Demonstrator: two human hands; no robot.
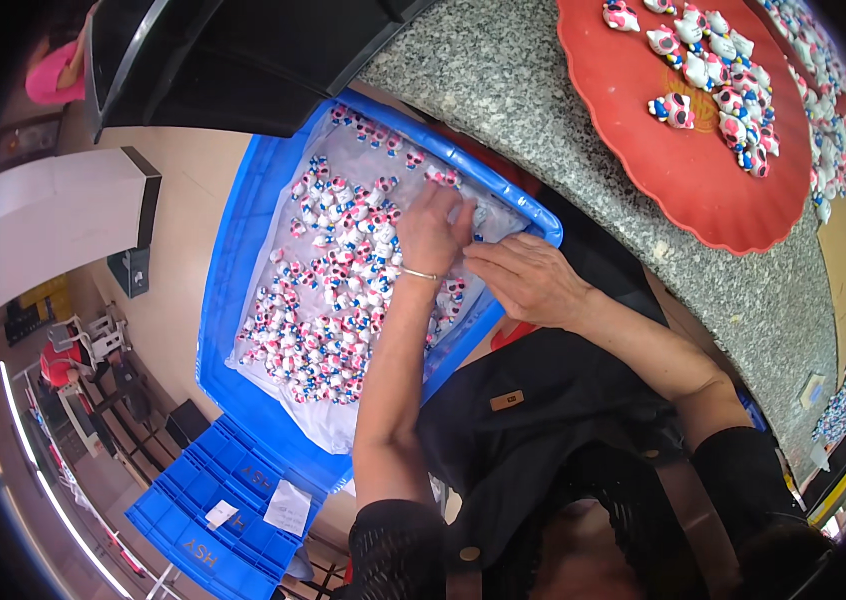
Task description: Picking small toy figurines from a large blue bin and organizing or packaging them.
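My left hand reaches into a blue plastic bin, its fingers bent and closed at a small pink, white and blue figurine near the bin's upper right side. Over the right wall, my right hand has its fingers pressed together close to my left wrist. What those fingers hold, if anything, is hidden. Many similar figurines lie loose inside, heaped toward the lower left on a whitish plastic liner. A few figurines sit apart along the upper edge.
A red scalloped tray bearing several figurines rests on a speckled granite counter at the right. More figurines lie beyond it. A large black container stands above the bin. Below the bin is a blue folded lid with paper labels.
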